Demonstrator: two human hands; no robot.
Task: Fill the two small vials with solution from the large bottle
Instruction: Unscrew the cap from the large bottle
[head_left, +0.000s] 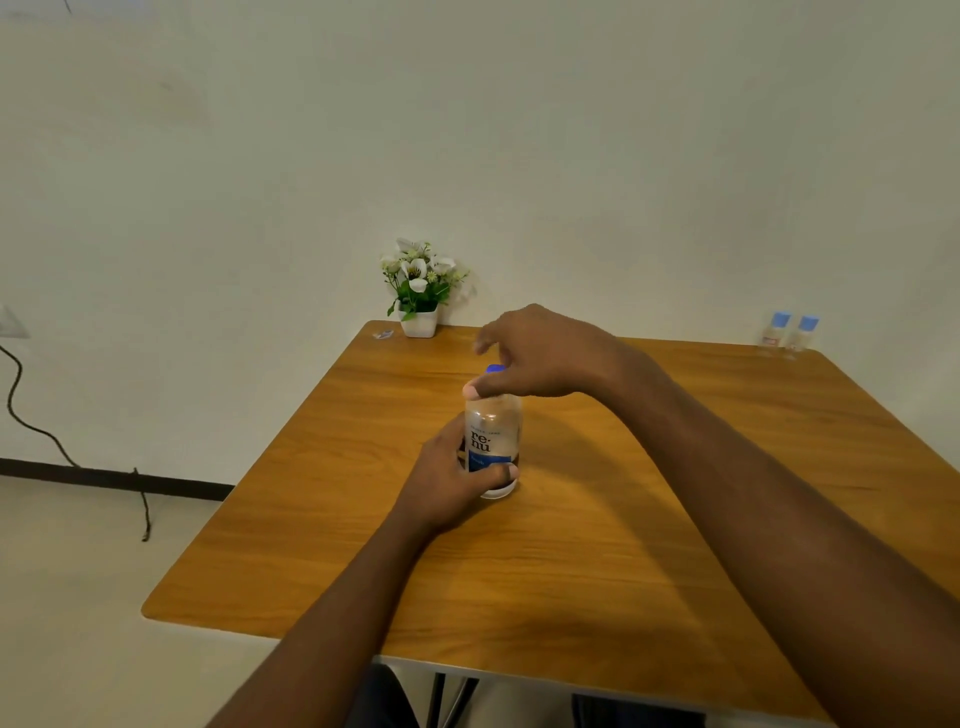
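Observation:
The large clear bottle (492, 431), labelled "renu" with a blue band, stands upright near the middle of the wooden table (597, 545). My left hand (452, 478) wraps around its lower half from the left. My right hand (540, 353) comes in from the right and pinches the bottle's blue cap (495, 369) from above, hiding most of it. Two small clear vials with light blue caps, the left vial (775, 330) and the right vial (802, 333), stand side by side at the table's far right corner, well away from both hands.
A white pot of white flowers (420, 291) stands at the table's far edge against the wall, with a small scrap (383, 335) beside it. A black cable (31, 415) hangs down the wall to the floor at the left.

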